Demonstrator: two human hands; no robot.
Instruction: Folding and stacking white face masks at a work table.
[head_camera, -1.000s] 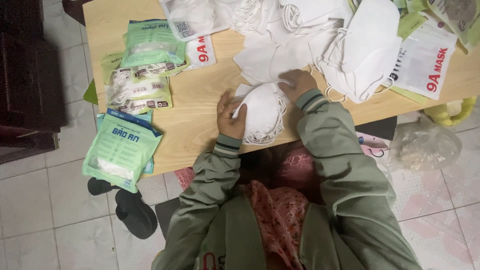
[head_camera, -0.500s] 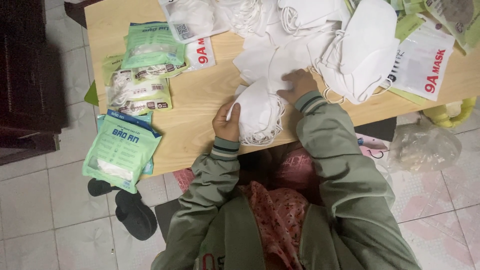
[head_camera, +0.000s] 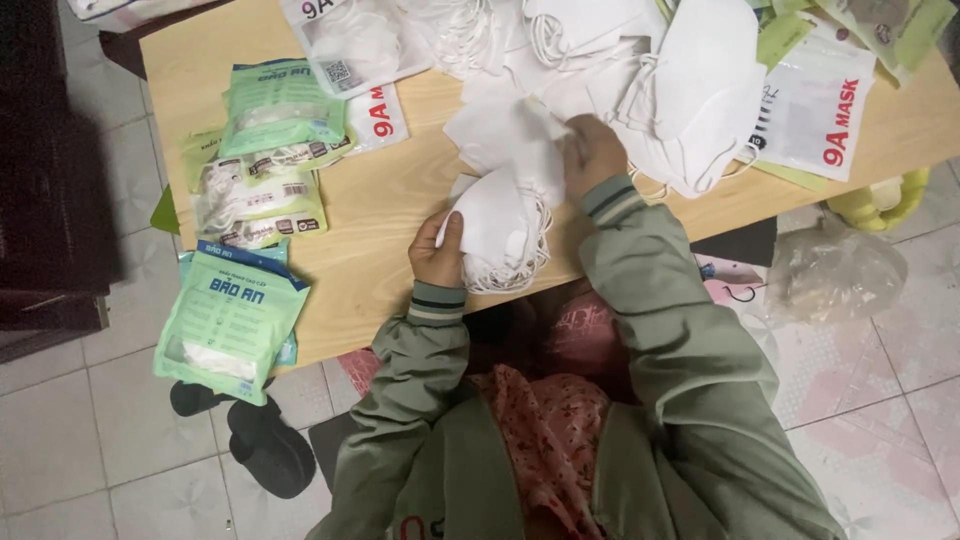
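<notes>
The left hand (head_camera: 437, 255) is closed around a small stack of white face masks (head_camera: 497, 228), thumb on top, right at the near edge of the table (head_camera: 395, 215). The right hand (head_camera: 592, 155) is just past that stack, fingers pinching one loose white mask (head_camera: 505, 135) from the big mask pile (head_camera: 690, 85) behind it.

The ear loops (head_camera: 535, 262) hang out from the stack in a messy bunch. They could catch on the loose mask and drag it crooked. The stack sits so near the edge that a weak hold could let masks slide off onto the floor (head_camera: 880, 400). Left of the left hand, a green packet (head_camera: 232, 322) hangs over the edge and a bump could tip it down.
</notes>
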